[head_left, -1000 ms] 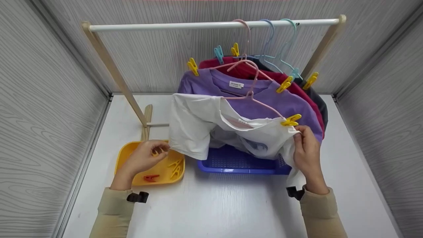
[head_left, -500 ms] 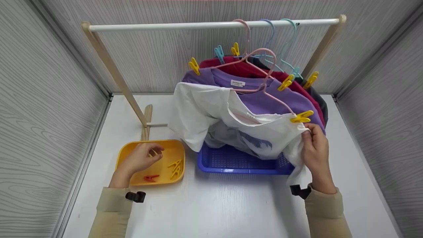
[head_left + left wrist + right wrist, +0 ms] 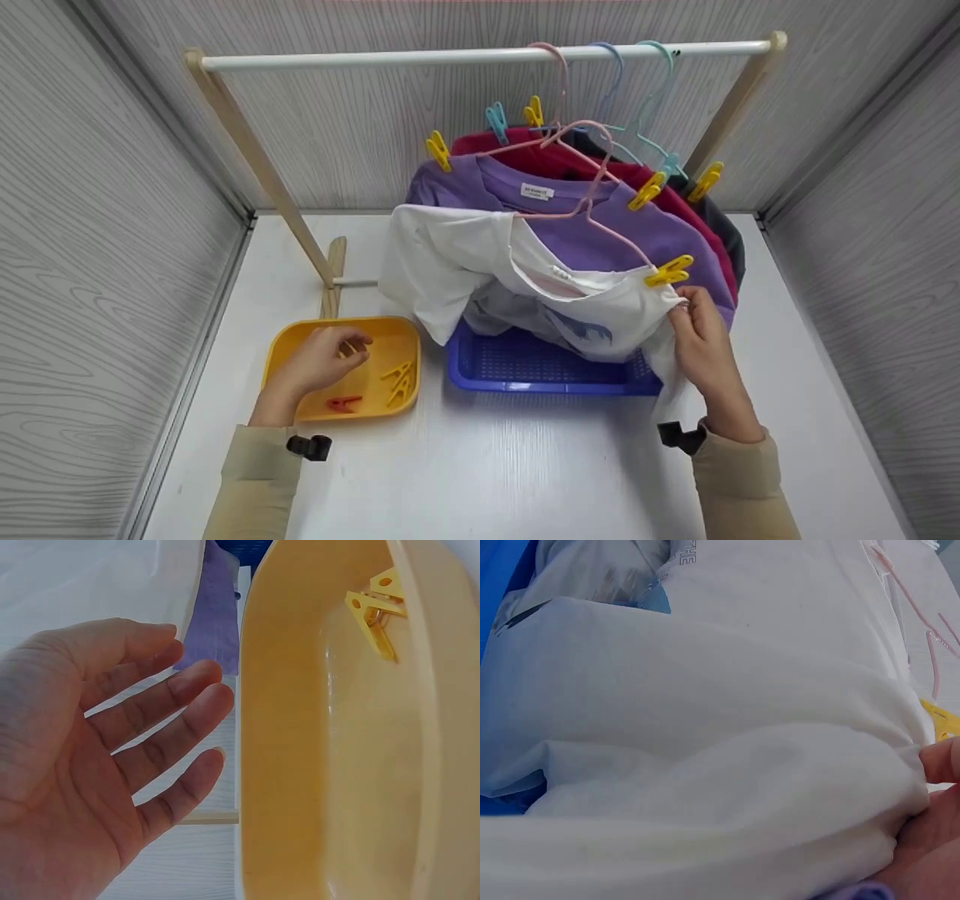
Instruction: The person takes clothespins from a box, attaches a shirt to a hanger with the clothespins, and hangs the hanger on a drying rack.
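My right hand [image 3: 705,341] pinches the shoulder of a white T-shirt [image 3: 450,247], just below a yellow clothespin [image 3: 667,271] that clips the shirt to a pink hanger [image 3: 592,206]. In the right wrist view, thumb and fingers gather the white cloth at the right edge. The shirt hangs in front of a purple shirt [image 3: 660,232], its lower part over a blue basket [image 3: 555,386]. My left hand [image 3: 322,360] hovers over a yellow tray [image 3: 274,352], fingers relaxed and apart, holding nothing. Inside the tray lie yellow clothespins [image 3: 373,619] and a red clothespin [image 3: 343,405].
Above stands a rack with a white rod [image 3: 375,58] and wooden legs [image 3: 255,165]. From it hang the purple shirt, a red shirt [image 3: 469,142] and a dark shirt [image 3: 733,247], clipped with yellow and blue clothespins. Grey wood-grain walls [image 3: 97,262] enclose the white table [image 3: 480,480].
My left hand has drawn back from the white shirt's sleeve to over the tray. My right hand swung the shirt up and right, then slightly back down with its hanger.
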The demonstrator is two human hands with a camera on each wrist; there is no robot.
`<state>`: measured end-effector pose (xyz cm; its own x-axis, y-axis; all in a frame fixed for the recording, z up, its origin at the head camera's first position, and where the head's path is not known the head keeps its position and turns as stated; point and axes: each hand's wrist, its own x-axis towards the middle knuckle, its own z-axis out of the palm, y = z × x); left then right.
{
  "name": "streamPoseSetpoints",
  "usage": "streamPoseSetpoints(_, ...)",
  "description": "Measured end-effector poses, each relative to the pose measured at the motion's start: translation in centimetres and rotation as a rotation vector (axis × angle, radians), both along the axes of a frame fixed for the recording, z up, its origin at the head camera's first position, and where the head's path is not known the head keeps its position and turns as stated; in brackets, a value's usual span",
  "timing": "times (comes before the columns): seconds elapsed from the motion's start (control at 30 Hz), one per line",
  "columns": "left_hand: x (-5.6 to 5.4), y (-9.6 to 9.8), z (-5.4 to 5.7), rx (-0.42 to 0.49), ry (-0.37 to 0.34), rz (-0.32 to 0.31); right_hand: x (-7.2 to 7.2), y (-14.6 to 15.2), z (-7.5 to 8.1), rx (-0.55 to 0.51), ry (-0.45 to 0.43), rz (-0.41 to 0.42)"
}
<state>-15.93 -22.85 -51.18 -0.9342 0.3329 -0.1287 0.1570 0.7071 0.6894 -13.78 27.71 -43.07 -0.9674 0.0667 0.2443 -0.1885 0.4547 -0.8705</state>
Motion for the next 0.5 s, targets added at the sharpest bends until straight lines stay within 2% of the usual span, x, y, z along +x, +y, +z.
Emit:
streamPoseSetpoints(0.3,0.1,0.0,-0.5,-0.017,-0.045,0.012,-0.5,-0.4,-0.5,0.119,0.103,-0.014)
streamPoseSetpoints(0.5,-0.1,0.0,-1.1,-0.053,-0.088,0.005,-0.5,-0.5,-0.6,0.079,0.127,-0.052)
